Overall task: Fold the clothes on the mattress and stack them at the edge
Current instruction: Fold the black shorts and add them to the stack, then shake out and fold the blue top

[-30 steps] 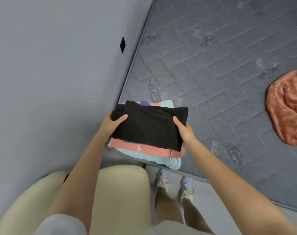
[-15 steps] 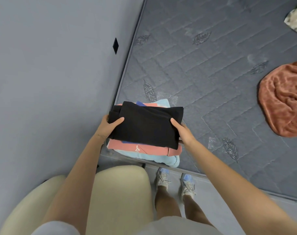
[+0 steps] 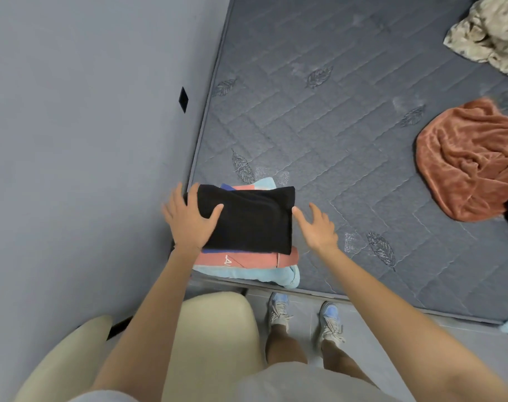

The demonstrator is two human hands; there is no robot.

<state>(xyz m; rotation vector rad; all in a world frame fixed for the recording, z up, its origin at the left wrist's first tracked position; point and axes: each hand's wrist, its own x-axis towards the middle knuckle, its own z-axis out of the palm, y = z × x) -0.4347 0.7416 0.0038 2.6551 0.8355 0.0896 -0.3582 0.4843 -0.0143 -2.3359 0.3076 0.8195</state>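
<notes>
at the far left the grey wall [image 3: 73,140] is running right against the mattress [image 3: 334,126], closing off the corner. the left hand [image 3: 189,224] is lying flat, fingers spread wide, on the left end of the folded black garment [image 3: 249,224], gripping nothing. that garment is topping the stack [image 3: 290,258], over a pink piece [image 3: 247,260] and a light blue one [image 3: 247,274], at the mattress's near edge, its long axis running left to right along that edge. the right hand [image 3: 316,227] is hovering wide open just beside its right end; whether a fingertip is touching cloth i cannot tell. further right, well apart, a rust velvet garment [image 3: 467,163] is lying crumpled, and a pale patterned one [image 3: 490,33] is bunching at the far corner. by my reading the rust one is coming next, the right hand being nearer, with only bare mattress lying between.
</notes>
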